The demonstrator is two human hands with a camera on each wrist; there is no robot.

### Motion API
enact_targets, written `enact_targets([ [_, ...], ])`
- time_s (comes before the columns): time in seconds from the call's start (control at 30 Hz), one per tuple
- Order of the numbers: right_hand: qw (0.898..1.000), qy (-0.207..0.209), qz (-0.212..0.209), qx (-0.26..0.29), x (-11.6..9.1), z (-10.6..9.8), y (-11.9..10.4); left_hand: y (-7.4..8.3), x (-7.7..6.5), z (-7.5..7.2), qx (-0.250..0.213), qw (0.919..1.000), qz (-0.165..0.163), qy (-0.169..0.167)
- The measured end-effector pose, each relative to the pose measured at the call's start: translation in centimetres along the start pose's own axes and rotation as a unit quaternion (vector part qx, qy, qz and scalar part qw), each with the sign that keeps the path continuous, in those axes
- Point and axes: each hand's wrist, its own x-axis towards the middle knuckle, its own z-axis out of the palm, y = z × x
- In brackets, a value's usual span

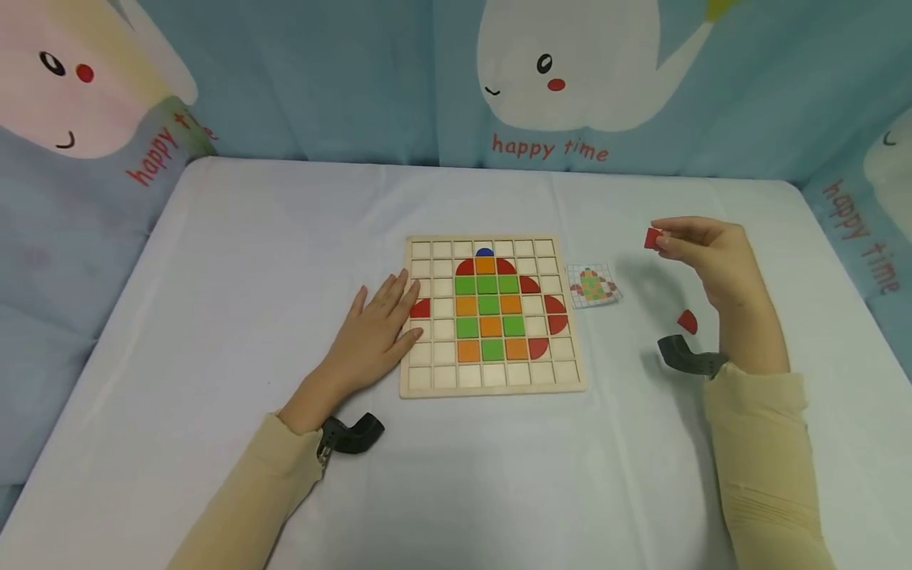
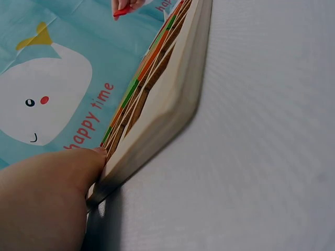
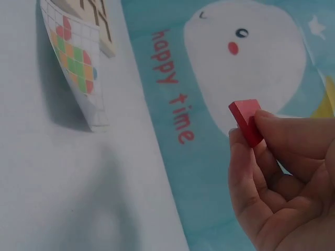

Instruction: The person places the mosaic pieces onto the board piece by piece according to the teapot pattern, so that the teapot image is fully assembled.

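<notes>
My right hand (image 1: 712,249) is raised above the table's right side and pinches a small red tile (image 3: 248,119) between thumb and fingers. Part of that tile is hidden by the thumb, so its full outline is unclear. Another red tile, a quarter circle (image 1: 687,321), lies on the table below this hand. My left hand (image 1: 374,326) lies with its fingers extended at the left edge of a wooden grid board (image 1: 492,380), the thumb touching its rim. Green, orange, red and blue tiles fill the board's middle; one red tile (image 1: 420,308) sits beside the left fingertips.
A small printed pattern card (image 1: 594,286) with a curled edge lies against the board's right side. White cloth (image 1: 499,483) covers the table. Behind it hangs a blue curtain (image 1: 356,79) with cartoon whales. A dark wrist device (image 1: 354,434) juts out from the left cuff.
</notes>
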Motion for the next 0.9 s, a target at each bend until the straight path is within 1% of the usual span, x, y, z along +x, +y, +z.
enact_targets([
  [0.13, 0.999, -0.013, 0.005, -0.044, -0.1, 0.7, -0.1, 0.0, -0.2, 0.0, 0.004, 1.0, 0.001, 0.005],
  [0.37, 0.991, -0.028, -0.005, -0.129, -0.4, 1.7, -0.4, 0.4, -0.3, -0.3, 0.001, 1.0, -0.007, 0.003],
  [0.5, 0.99, -0.031, -0.012, -0.141, -0.6, 2.0, -0.6, 0.5, -0.1, -0.5, 0.006, 1.0, -0.008, 0.003],
  [0.63, 0.99, -0.03, -0.015, -0.135, -0.7, 2.2, -0.8, 0.5, -0.1, -0.6, 0.009, 0.9999, -0.008, 0.007],
  [0.73, 0.989, -0.032, -0.005, -0.145, -0.9, 2.7, -1.0, 0.6, -0.3, -0.5, 0.006, 0.9999, -0.008, 0.01],
  [0.9, 0.985, -0.053, 0.016, -0.165, -1.4, 3.9, -1.0, 0.7, -0.6, -0.1, 0.004, 0.9999, -0.007, 0.013],
])
